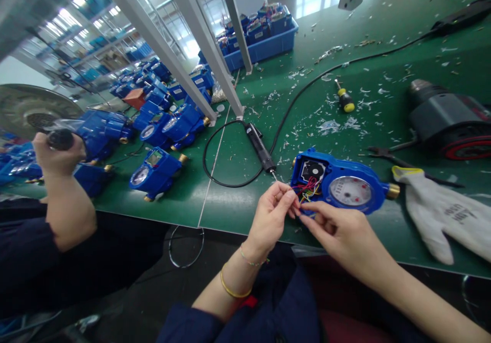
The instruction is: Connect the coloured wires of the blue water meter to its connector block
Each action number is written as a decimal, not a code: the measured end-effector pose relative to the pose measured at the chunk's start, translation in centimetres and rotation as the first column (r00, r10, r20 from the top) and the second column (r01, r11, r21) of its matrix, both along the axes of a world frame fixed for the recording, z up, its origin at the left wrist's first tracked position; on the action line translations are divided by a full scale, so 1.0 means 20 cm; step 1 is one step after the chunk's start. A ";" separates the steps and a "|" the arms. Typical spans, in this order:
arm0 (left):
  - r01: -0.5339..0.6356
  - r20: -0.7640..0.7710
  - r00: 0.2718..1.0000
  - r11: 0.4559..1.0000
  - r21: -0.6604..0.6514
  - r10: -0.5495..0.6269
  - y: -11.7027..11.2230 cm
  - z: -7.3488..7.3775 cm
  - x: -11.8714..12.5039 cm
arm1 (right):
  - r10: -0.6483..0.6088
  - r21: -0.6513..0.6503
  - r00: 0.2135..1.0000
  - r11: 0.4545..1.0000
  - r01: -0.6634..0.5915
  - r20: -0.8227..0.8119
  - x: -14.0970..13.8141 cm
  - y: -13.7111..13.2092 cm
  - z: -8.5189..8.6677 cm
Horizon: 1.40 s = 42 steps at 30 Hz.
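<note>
My left hand (pixel 270 215) and right hand (pixel 333 228) pinch wires (pixel 308 188) inside the open meter (pixel 345 181). The blue bin (pixel 268 48) holds blue parts.

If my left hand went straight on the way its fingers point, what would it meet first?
Left hand points right, at the coloured wires it appears to pinch; just beyond them, the open end of the blue water meter. Depth is unclear.

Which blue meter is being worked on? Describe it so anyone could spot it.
On the green workbench, find the white glove at the near edge. The blue meter just left of it has the left hand and right hand at its open end. Unlike the closed meters clustered farther left, coloured wires spill from it.
</note>
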<state>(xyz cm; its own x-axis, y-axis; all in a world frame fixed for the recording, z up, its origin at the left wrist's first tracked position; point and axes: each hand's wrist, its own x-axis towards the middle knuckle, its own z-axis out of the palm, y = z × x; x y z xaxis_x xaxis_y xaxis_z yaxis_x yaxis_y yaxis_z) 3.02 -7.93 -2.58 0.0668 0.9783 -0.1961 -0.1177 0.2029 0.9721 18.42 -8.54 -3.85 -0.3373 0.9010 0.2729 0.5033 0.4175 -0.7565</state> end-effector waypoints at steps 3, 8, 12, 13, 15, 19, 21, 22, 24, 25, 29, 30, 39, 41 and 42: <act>-0.005 -0.013 1.000 1.000 0.015 0.005 0.00 0.00 -0.01 | 0.058 -0.203 0.997 0.977 -0.066 -0.046 -0.02 0.02 -0.01; 0.033 -0.072 0.997 0.999 -0.005 -0.033 0.00 0.00 -0.03 | 0.021 -0.283 0.996 0.958 -0.046 -0.091 -0.03 0.03 -0.01; -0.005 -0.208 0.978 1.000 -0.014 0.002 -0.01 0.01 -0.02 | -0.117 -0.283 0.985 0.956 0.077 -0.128 -0.03 0.00 -0.02; -0.023 -0.227 0.974 1.000 -0.015 0.019 -0.02 0.01 -0.02 | -0.153 -0.308 0.977 0.946 0.101 -0.150 -0.03 -0.01 -0.02; -0.076 -0.244 0.967 0.997 -0.023 0.068 -0.02 0.00 -0.01 | -0.236 -0.365 0.946 0.920 0.144 -0.222 -0.03 -0.03 -0.03; -0.144 -0.171 0.977 0.986 -0.083 0.129 -0.02 -0.03 -0.01 | -0.373 -0.424 0.876 0.877 0.225 -0.307 0.00 -0.04 -0.01; -0.107 -0.115 0.989 0.988 -0.114 0.094 -0.02 -0.03 -0.01 | -0.302 -0.401 0.916 0.898 0.181 -0.265 0.01 -0.05 0.01; -0.093 -0.100 0.992 0.989 -0.119 0.081 -0.02 -0.02 -0.01 | -0.248 -0.366 0.941 0.918 0.153 -0.228 0.02 -0.05 0.02; -0.084 -0.091 0.993 0.990 -0.112 0.073 -0.01 -0.02 -0.01 | -0.190 -0.260 0.969 0.955 0.145 -0.156 0.03 -0.05 0.03; -0.081 -0.093 0.993 0.991 -0.106 0.071 -0.01 -0.01 -0.02 | -0.181 -0.210 0.975 0.966 0.151 -0.132 0.03 -0.05 0.03; -0.057 -0.105 0.993 0.995 -0.079 0.048 -0.01 -0.01 -0.03 | -0.099 -0.195 0.990 0.978 0.078 -0.103 0.00 -0.01 0.00; -0.054 -0.107 0.993 0.996 -0.075 0.045 -0.01 -0.01 -0.03 | -0.075 -0.215 0.992 0.975 0.052 -0.104 -0.01 0.00 -0.01; -0.164 -0.174 0.973 0.985 -0.049 0.153 -0.01 -0.03 -0.03 | -0.125 0.102 0.987 0.988 0.115 0.096 -0.04 -0.03 -0.08; -0.173 -0.156 0.974 0.983 -0.063 0.162 0.01 -0.03 -0.05 | -0.173 0.209 0.977 0.967 0.144 0.128 -0.02 -0.05 -0.07; -0.153 -0.136 0.981 0.985 -0.084 0.141 0.01 -0.03 -0.05 | -0.185 0.244 0.976 0.958 0.153 0.115 -0.02 -0.05 -0.07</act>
<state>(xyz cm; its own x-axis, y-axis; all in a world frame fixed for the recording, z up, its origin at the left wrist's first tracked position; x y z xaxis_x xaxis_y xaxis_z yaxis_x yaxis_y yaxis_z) 2.02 -7.70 -3.14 -0.1087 0.9524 -0.2847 -0.0274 0.2834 0.9586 18.11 -9.54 -5.16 -0.2339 0.8651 0.4438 0.6721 0.4737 -0.5691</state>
